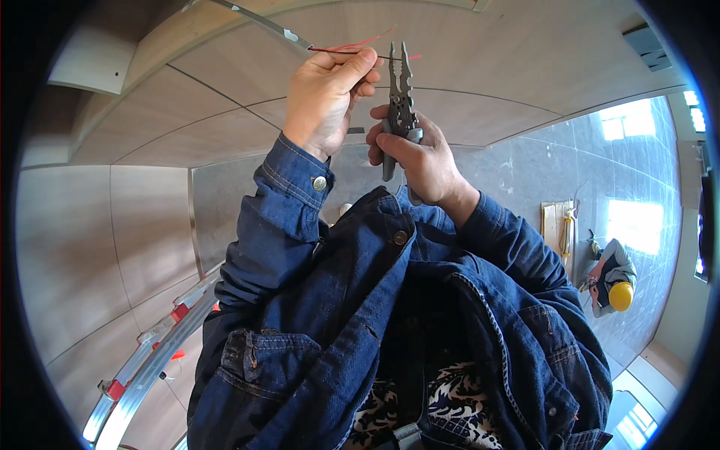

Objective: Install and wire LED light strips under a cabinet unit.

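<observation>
My left hand (319,97) pinches a thin wire between thumb and fingertips, just left of the tool's jaws. A dark wire (328,50) and a red wire (373,38) come out of a narrow grey sleeve (259,21) at the upper left; the red one's free end rises above the hand. My right hand (427,159) is wrapped round the grey handles of a wire stripper (402,101), held upright with its jaws upward. The pinched wire crosses these jaws, and a short red end (415,57) sticks out on their right. Whether the jaws bite the wire, I cannot tell.
Pale wood-look panels (480,60) stand in front and at left. An aluminium ladder (154,367) with red fittings is at lower left. Far below at right, a person in a yellow helmet (620,296) crouches on the grey floor (540,169) beside a wooden board (553,223).
</observation>
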A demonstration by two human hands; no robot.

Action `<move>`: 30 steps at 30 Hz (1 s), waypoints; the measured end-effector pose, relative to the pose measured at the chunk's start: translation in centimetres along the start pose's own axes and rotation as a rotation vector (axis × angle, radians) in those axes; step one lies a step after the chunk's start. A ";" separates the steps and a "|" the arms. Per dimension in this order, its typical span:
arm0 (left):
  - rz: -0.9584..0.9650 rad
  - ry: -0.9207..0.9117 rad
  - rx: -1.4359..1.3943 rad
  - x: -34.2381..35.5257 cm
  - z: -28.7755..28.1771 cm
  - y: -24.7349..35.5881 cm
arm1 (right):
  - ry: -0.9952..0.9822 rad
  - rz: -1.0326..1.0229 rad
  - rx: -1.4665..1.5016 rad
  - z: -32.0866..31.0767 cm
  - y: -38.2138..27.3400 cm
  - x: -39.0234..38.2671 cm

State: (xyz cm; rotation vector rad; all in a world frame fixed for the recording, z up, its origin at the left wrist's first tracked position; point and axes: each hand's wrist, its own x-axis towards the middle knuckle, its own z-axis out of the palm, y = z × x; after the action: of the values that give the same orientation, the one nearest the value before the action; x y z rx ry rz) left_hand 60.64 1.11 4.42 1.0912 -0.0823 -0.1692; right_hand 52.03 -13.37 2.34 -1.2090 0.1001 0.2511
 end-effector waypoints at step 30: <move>0.010 0.059 -0.033 -0.3 0.2 -0.2 | 0.260 -0.098 -0.549 -0.6 1.7 1.1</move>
State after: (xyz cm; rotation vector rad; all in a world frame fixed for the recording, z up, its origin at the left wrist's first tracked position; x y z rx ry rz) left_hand 60.34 0.91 4.32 1.0619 -0.0327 -0.1287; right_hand 52.72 -13.16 0.32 -1.7850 0.2057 0.0298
